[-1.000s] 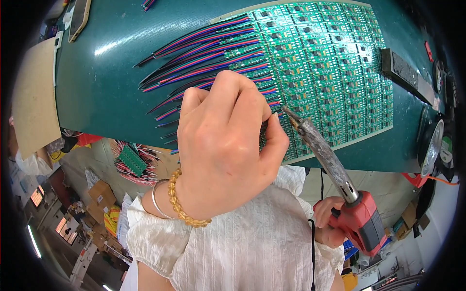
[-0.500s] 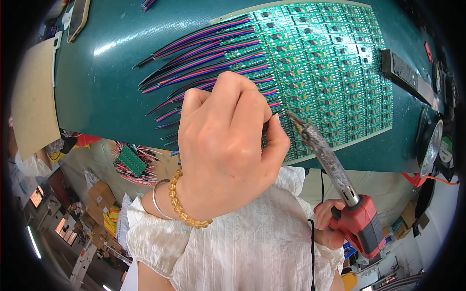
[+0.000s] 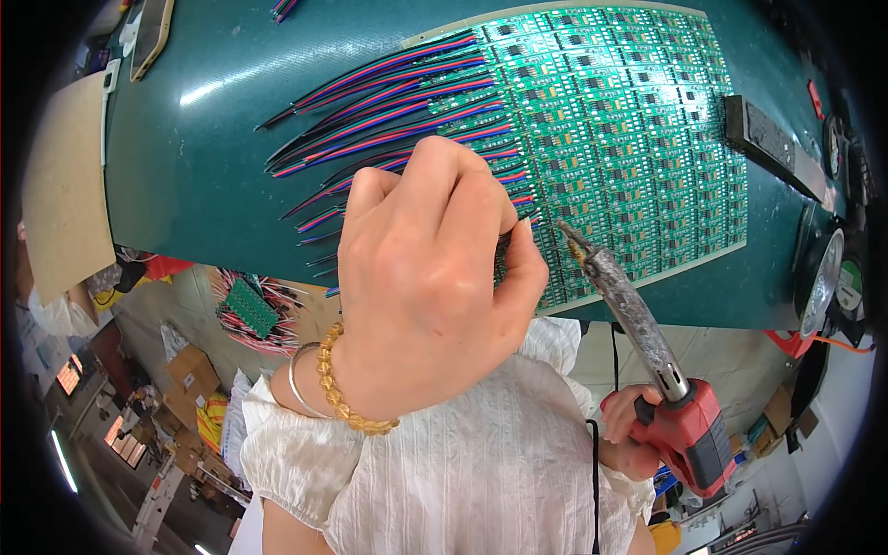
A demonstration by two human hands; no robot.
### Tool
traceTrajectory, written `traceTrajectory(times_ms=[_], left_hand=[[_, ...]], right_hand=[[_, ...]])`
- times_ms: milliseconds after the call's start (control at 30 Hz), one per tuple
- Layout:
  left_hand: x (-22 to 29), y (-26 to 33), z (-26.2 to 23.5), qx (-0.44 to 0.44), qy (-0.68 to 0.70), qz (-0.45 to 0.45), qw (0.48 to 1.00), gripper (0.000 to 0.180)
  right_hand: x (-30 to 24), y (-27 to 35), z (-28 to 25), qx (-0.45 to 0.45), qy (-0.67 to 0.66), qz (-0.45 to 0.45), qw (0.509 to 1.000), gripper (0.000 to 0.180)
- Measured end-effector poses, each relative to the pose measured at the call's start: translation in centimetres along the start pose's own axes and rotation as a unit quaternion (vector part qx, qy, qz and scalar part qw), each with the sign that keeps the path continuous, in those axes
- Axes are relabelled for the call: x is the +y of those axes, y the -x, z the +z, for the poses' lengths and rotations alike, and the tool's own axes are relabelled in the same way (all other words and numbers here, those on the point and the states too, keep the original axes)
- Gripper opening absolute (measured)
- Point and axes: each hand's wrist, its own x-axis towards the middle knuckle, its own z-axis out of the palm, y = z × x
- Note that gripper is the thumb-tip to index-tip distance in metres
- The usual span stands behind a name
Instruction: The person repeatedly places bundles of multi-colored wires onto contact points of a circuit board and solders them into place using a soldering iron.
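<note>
Green circuit panel (image 3: 629, 139) flat on the dark green desk (image 3: 203, 157), striped wires (image 3: 388, 102) fanned off its left edge. Soldering in hand, by the look of it: iron (image 3: 638, 324) tip down at the panel's near edge, beside the left hand (image 3: 425, 277). Left fingers (image 3: 532, 268) pinched, apparently on a wire end held to a pad. Right hand (image 3: 629, 430) clenched round the iron's red grip. Next move likely calls for a steady tip on the joint. Pinched wire and joint hidden behind the left hand; solder not made out; black block (image 3: 772, 148) near the right rim unclear.
</note>
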Motion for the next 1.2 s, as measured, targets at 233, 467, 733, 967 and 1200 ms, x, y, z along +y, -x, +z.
traceTrajectory(times_ms=[233, 467, 733, 967, 1200], left_hand=[[0.2, -0.3, -0.4, -0.027, 0.011, -0.004, 1.000, 0.020], [0.0, -0.3, -1.0, -0.052, 0.021, -0.003, 0.998, 0.018], [0.0, -0.7, -1.4, -0.080, 0.028, -0.007, 0.996, 0.017], [-0.1, -0.8, -1.5, -0.082, 0.022, -0.013, 0.996, 0.017], [-0.2, -0.8, -1.4, -0.082, 0.020, -0.017, 0.996, 0.018]], right_hand=[[-0.6, -0.5, 0.7, 0.022, -0.025, 0.054, 0.998, 0.049], [-1.4, -0.1, 0.3, 0.039, 0.009, 0.159, 0.986, 0.053], [1.5, -0.8, 1.6, 0.043, 0.117, -0.107, 0.986, 0.088], [-1.5, -0.4, 0.8, 0.069, 0.028, 0.157, 0.985, 0.045], [1.1, -0.3, 1.9, 0.119, -0.007, -0.093, 0.989, 0.038]])
